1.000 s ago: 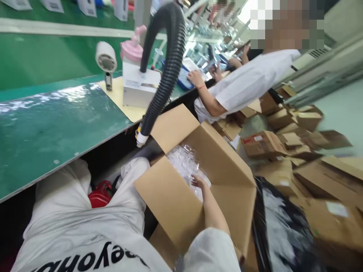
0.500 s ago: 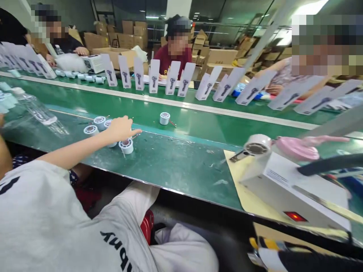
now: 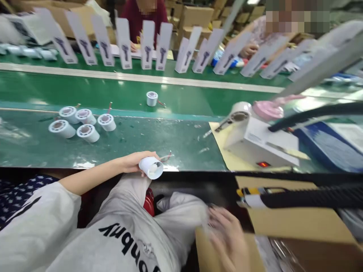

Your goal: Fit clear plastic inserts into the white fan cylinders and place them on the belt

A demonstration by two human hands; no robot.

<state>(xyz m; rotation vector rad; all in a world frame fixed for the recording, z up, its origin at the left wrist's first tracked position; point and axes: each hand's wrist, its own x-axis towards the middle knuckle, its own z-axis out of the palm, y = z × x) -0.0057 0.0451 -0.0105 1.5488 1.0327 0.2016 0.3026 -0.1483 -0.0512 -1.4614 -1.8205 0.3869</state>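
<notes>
My left hand [image 3: 135, 161] is closed round a white cylindrical fan housing [image 3: 151, 167] at the table's front edge. Its hollow end faces me, with something pale inside, and thin red and white wires stick out behind it. My right hand [image 3: 227, 238], low on the right, is smeared by motion over an open cardboard box [image 3: 205, 245]. Whether its fingers hold anything is unclear. Several similar housings [image 3: 87, 133] stand grouped on the left of the green table [image 3: 127, 132]. One more wired housing [image 3: 152, 99] stands on the green belt [image 3: 119, 88].
A white device [image 3: 263, 139] with a lit red switch sits on yellow card at right. A black-handled tool [image 3: 297, 197] juts out below the edge. White printed boxes [image 3: 147, 45] line the belt's far side, with co-workers behind. A grey pole [image 3: 312, 71] slants across the right.
My left hand has left the group of housings and come toward me, bringing one with it. My right hand has entered at lower right. The view has tilted down.
</notes>
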